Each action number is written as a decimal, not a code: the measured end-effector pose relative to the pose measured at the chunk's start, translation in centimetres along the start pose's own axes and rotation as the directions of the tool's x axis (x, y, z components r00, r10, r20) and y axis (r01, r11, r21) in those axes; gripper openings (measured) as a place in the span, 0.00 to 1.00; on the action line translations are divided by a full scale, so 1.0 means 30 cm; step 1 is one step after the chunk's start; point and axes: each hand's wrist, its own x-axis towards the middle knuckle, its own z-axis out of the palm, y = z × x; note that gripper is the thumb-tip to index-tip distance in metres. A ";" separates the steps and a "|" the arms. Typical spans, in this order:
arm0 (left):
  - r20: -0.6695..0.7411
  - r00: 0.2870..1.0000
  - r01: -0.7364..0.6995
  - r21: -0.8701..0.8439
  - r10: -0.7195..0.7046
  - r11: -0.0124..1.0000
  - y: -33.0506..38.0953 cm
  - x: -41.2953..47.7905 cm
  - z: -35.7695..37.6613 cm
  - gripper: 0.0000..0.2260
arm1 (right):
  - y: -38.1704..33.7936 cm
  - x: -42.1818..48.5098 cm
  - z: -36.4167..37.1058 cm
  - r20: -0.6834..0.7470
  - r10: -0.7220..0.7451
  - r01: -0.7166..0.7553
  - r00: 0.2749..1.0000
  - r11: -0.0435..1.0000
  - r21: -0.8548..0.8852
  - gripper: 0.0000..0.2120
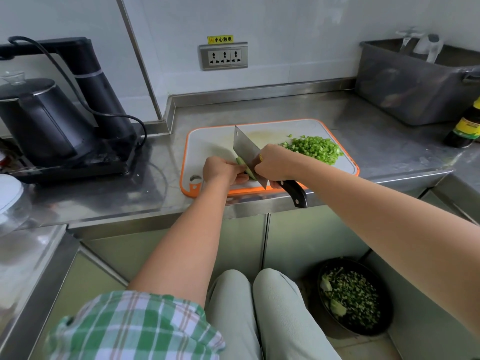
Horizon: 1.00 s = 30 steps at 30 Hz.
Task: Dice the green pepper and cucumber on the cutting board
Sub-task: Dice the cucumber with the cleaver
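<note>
A white cutting board (213, 141) with an orange rim lies on the steel counter. A heap of diced green pepper (315, 148) sits on its right half. My left hand (220, 170) holds a pale green cucumber piece (246, 169) down near the board's front edge, fingers curled over it. My right hand (275, 162) grips the black handle of a cleaver (245, 149), whose broad blade stands on edge against the cucumber, right beside my left fingers. Most of the cucumber is hidden under my hands.
A black kettle on its base (52, 120) with a cord stands at the left. A grey plastic tub (415, 81) and a dark sauce bottle (466, 126) are at the right. On the floor sits a black bin (355, 294) with chopped scraps. A wall socket (224, 57) is behind the board.
</note>
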 end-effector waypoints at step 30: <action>-0.027 0.996 -0.088 0.032 0.088 0.996 -0.021 0.006 -0.004 0.10 | 0.018 -0.009 -0.020 -0.020 -0.025 0.028 0.999 0.986 0.165 0.05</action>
